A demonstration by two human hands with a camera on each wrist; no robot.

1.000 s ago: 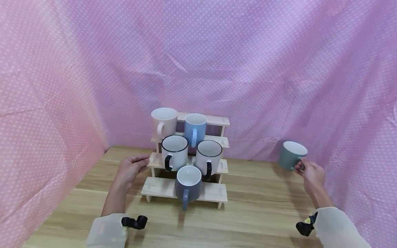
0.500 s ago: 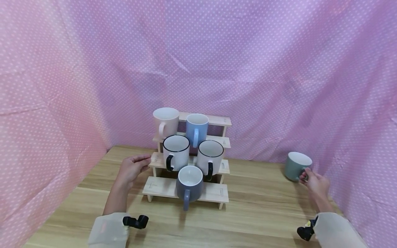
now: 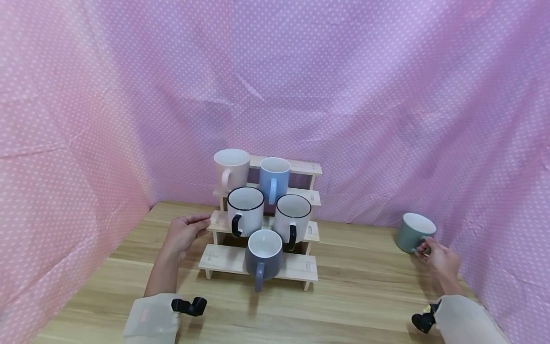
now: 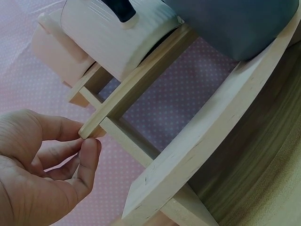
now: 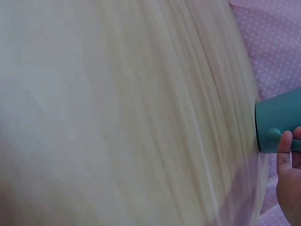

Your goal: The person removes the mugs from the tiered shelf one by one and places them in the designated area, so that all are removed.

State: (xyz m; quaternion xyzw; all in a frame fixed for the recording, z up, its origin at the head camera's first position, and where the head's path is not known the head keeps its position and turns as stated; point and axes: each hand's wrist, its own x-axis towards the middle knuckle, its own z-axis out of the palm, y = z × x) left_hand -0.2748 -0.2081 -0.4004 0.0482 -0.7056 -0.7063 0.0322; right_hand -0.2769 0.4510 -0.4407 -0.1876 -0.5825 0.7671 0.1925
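Note:
At the far right of the table, my right hand point(image 3: 442, 262) holds a green mug point(image 3: 408, 235) by its handle. In the right wrist view the mug's base meets the tabletop, and part of the mug is cut off. Thumb and fingers of my left hand point(image 4: 47, 165) pinch the left end of a step on the wooden tiered rack point(image 3: 219, 258). On that rack stand a pale pink mug point(image 3: 236, 176) and a light blue mug point(image 3: 279, 177) higher up, two white mugs with black rims, the left one ribbed point(image 3: 248, 217), and a grey-blue mug point(image 3: 268, 264) on the lowest step.
The wooden table point(image 3: 352, 286) carries the rack near its middle. Pink polka-dot cloth point(image 3: 275, 86) hangs behind and along both sides, close to the green mug. A black wrist mount point(image 3: 189, 306) sits at each sleeve.
My right hand has moved the green mug slightly right and down, onto the table near the cloth. The left hand keeps its pinch on the rack; the whole view has shifted a little.

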